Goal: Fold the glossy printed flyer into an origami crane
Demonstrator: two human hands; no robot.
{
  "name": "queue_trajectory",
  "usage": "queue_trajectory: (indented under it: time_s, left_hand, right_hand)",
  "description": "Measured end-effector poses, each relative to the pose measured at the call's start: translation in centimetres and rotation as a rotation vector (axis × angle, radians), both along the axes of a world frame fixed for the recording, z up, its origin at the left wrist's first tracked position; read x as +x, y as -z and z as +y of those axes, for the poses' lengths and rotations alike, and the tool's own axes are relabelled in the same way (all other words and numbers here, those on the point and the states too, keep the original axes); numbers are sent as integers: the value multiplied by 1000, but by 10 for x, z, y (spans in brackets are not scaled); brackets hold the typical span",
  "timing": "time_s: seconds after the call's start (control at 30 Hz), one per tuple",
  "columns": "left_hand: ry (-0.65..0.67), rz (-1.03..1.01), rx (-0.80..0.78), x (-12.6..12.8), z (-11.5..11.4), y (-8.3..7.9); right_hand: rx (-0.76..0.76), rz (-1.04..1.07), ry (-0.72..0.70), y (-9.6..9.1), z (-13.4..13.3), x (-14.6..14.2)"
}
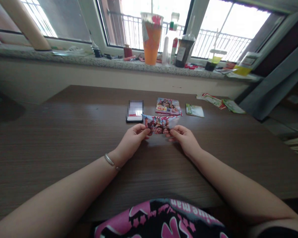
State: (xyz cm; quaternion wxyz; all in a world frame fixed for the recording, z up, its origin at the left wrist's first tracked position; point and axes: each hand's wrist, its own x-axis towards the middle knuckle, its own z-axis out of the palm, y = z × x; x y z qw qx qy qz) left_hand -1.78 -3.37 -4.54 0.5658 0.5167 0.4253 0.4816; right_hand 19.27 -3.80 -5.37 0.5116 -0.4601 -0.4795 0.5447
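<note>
A printed colour leaflet (159, 124) with pictures of people is held up over the table between both hands. My left hand (135, 135) pinches its left edge, thumb in front. My right hand (183, 137) grips the right edge in the same way. Just behind the leaflet's left end lies a phone (134, 118) with its screen lit and partly blurred out. Beyond the leaflet is a stack of similar leaflets (168, 105), lying flat. To the right of that stack sits a small green and white card pile (194, 110).
More paper slips (213, 100) lie at the table's back right corner. Behind the brown table (64, 142), a stone windowsill (72, 59) carries a tall orange drink cup (152, 41), a dark drink cup (184, 49), bottles and small items. A grey curtain (275, 86) hangs at the right.
</note>
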Motion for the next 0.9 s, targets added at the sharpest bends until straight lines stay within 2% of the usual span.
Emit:
queue_trajectory:
  time_s: [0.13, 0.33, 0.6, 0.73, 0.9]
  left_hand:
    - [48, 43, 39, 0, 0, 1]
    - [108, 199, 198, 2, -1, 2]
    - [140, 133, 167, 8, -4, 1]
    - [159, 12, 119, 10, -5, 1]
    - [168, 9, 92, 10, -5, -2]
  right_hand:
    - [18, -35, -6, -2, -1, -1]
    - [190, -232, -9, -3, -6, -4]
    - [68, -19, -85, -3, -5, -15]
    - [37, 43, -69, -6, -5, -15]
    - [-17, 73, -48, -8, -6, -15]
